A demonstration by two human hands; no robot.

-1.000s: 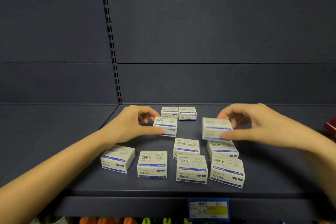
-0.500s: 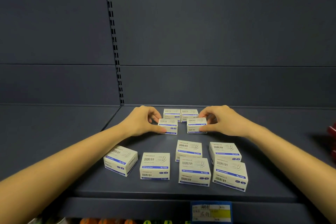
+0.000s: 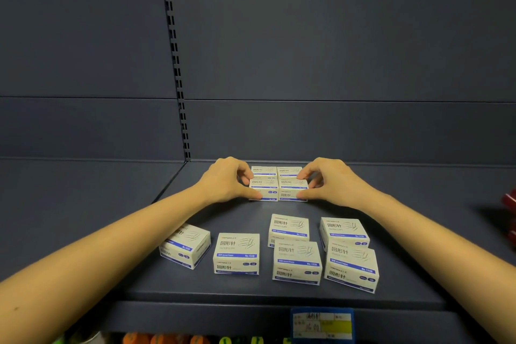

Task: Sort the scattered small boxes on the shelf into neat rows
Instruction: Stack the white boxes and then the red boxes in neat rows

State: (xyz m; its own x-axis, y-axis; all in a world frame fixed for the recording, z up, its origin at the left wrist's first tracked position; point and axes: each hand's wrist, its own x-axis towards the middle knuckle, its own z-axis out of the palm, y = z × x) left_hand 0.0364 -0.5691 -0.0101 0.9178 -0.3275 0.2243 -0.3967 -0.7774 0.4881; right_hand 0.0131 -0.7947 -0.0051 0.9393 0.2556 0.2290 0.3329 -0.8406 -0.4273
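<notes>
Small white boxes with blue stripes lie on a dark shelf (image 3: 279, 292). At the back stand two boxes (image 3: 276, 170) side by side. Directly in front of them my left hand (image 3: 227, 184) pinches a box (image 3: 265, 188) and my right hand (image 3: 329, 183) pinches another box (image 3: 293, 189); the two held boxes touch each other. Nearer me lie several loose boxes: an angled one (image 3: 185, 246) at the left, one (image 3: 236, 253) beside it, and two pairs at the right (image 3: 296, 261), (image 3: 350, 267).
The shelf's back wall (image 3: 307, 126) rises just behind the rear boxes. A blue price tag (image 3: 322, 322) hangs on the front edge. Red items (image 3: 509, 201) sit at the far right. Orange and green goods (image 3: 167, 339) show on the shelf below.
Both hands have carried their boxes back and inward. The right box came from above the right pile. The two boxes now sit pressed together in front of the rear pair.
</notes>
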